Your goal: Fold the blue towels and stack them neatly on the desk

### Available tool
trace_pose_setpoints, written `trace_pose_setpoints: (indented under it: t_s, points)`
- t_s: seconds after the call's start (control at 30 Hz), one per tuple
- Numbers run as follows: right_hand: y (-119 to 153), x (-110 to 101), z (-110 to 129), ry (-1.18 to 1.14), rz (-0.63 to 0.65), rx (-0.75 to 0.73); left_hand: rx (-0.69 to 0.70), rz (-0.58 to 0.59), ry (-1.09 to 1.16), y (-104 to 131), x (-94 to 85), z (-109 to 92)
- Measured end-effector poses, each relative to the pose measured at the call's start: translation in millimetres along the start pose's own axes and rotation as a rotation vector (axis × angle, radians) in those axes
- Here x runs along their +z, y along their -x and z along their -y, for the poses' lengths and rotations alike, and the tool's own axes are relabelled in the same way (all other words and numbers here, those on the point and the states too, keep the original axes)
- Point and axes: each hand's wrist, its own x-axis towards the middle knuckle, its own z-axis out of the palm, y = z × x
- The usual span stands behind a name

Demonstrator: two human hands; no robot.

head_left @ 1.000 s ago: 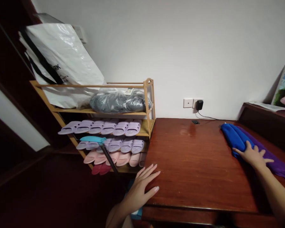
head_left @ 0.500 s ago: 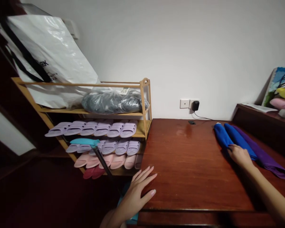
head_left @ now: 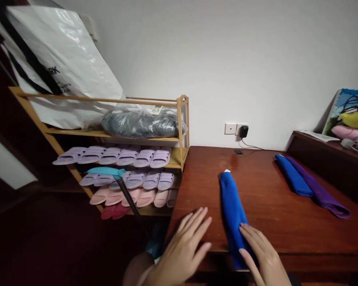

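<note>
A folded blue cloth [head_left: 233, 206] with a small white tag at its far end lies lengthwise on the brown wooden table [head_left: 274, 230], its near end hanging over the front edge. My right hand [head_left: 265, 254] rests on the near part of this cloth, fingers stretched and thumb apart. To its left, my left hand [head_left: 185, 246] is open with spread fingers, over the table's left front corner, touching no cloth. At the table's right side lie a second folded blue cloth [head_left: 295, 176] and, alongside it, a folded purple cloth [head_left: 322, 190].
A wooden shoe rack [head_left: 183, 131] with slippers [head_left: 122, 155] stands left of the table, a white bag [head_left: 68, 59] on top. A turquoise-topped pole [head_left: 131, 198] leans before it. Behind the table is a plugged-in black adapter [head_left: 244, 131]. A raised ledge [head_left: 313, 159] runs along the right.
My right hand has brought one blue cloth from the right side of the table to the front middle. Its fingers have straightened. My left hand has shifted slightly right.
</note>
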Motion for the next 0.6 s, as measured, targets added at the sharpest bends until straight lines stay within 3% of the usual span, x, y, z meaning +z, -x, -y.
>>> trace_pose_setpoints:
  t_s: [0.1,0.17,0.27,0.33,0.43,0.6]
  points:
    - [-5,-5,7,-0.192,-0.041,0.038,0.144,0.053,0.08,-7,6.6,-33]
    - [-6,-4,5,-0.227,0.014,0.049,0.217,0.074,0.081,-10,19.2,-45]
    - [0,0,-6,-0.214,0.209,-0.019,0.243,0.076,0.065,-10,39.3,-48]
    - [7,0,-25,-0.173,0.265,-0.026,0.231,0.093,0.075,-7,46.7,-45]
    - [21,-6,-84,-0.04,0.238,0.097,0.197,0.11,0.087,-2,47.1,-44]
    - [44,-19,-219,0.283,0.257,0.44,0.127,0.098,0.133,-5,40.4,-47]
